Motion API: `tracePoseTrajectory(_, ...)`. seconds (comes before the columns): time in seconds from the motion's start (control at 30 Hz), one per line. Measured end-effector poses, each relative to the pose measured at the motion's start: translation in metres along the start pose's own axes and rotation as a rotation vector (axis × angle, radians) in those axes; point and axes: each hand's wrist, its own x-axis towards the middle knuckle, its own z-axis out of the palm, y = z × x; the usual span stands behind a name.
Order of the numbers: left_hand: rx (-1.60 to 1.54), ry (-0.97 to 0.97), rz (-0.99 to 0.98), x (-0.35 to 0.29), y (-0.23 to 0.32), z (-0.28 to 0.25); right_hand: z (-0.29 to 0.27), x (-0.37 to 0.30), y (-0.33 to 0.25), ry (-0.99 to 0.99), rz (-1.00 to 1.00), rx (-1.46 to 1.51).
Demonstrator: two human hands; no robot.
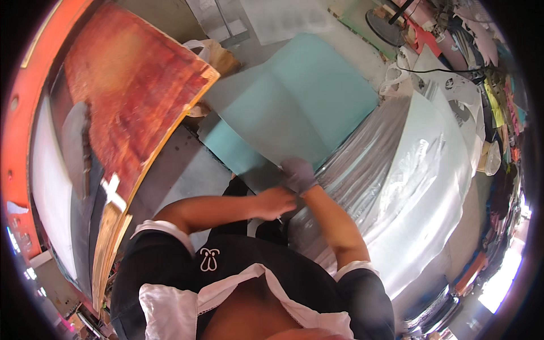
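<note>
My right hand (pixel 298 175), in a grey glove, is at the near edge of a large teal, partly translucent sheet (pixel 326 85). It is blurred, and its fingers cannot be made out. My bare left hand (pixel 276 203) is just below it, close to the right wrist, with its fingers curled closed. A small pale tip shows under the left fingers, but what it belongs to is hidden. The sheet bends across its middle, where a greyish band runs down toward the glove. Under its left side lies another teal piece (pixel 229 141).
On the left a board with a red-orange painted face (pixel 136 73) leans on edge. Shiny plastic-wrapped sheets (pixel 391 192) lie to the right. A black cord (pixel 442 71) crosses near crumpled white material, with piled cloth and scraps along the right rim.
</note>
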Motion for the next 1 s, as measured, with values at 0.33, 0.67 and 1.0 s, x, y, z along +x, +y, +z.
tracePoseTrajectory(0.33, 0.105, 0.333, -0.948, -0.190, -0.006, -0.054, -0.056, -0.033, -0.071, -0.051, -0.009, 0.105)
tracePoseTrajectory(0.67, -0.332, 0.226, -0.765, -0.204, -0.005, -0.021, -0.121, -0.054, -0.164, 0.083, 0.173, 0.210)
tracePoseTrajectory(1.0, 0.076, 1.063, -0.741, -0.195, 0.068, -0.033, -0.150, -0.078, -0.212, 0.405, -0.120, 0.139)
